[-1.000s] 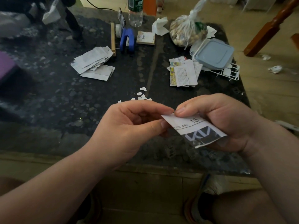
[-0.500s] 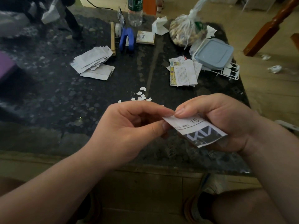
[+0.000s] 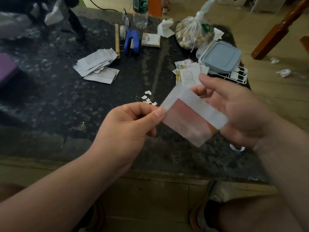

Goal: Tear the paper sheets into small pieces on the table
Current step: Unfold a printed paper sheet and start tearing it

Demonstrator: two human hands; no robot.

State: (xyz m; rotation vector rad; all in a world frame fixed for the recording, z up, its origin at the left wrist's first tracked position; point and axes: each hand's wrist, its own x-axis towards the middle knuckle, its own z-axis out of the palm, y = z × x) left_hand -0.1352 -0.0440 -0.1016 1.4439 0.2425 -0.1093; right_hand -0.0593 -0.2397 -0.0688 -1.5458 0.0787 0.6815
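Observation:
A paper sheet [image 3: 192, 118], white with a pink-red printed panel facing me, hangs blurred above the near part of the dark stone table [image 3: 50, 101]. My left hand [image 3: 130, 124] pinches its left edge between thumb and forefinger. My right hand [image 3: 234, 111] is behind its right end with fingers spread and loosely bent; whether it grips the sheet is unclear. Several small torn pieces [image 3: 148, 98] lie on the table just beyond my left hand. A pile of white sheets [image 3: 98, 66] lies at the back left, and a stack of printed sheets [image 3: 189, 74] at the right.
At the back stand a blue stapler [image 3: 132, 41], a plastic bottle [image 3: 140, 12], a small notepad [image 3: 150, 40] and a tied plastic bag [image 3: 194, 34]. A blue lidded box [image 3: 220, 56] rests on a white wire rack [image 3: 237, 76] at the right edge. Crumpled scraps [image 3: 283, 72] lie on the floor.
The sheet has flipped over, so its pink side faces me instead of the black and white print. My right hand has lifted up and to the right and opened its fingers.

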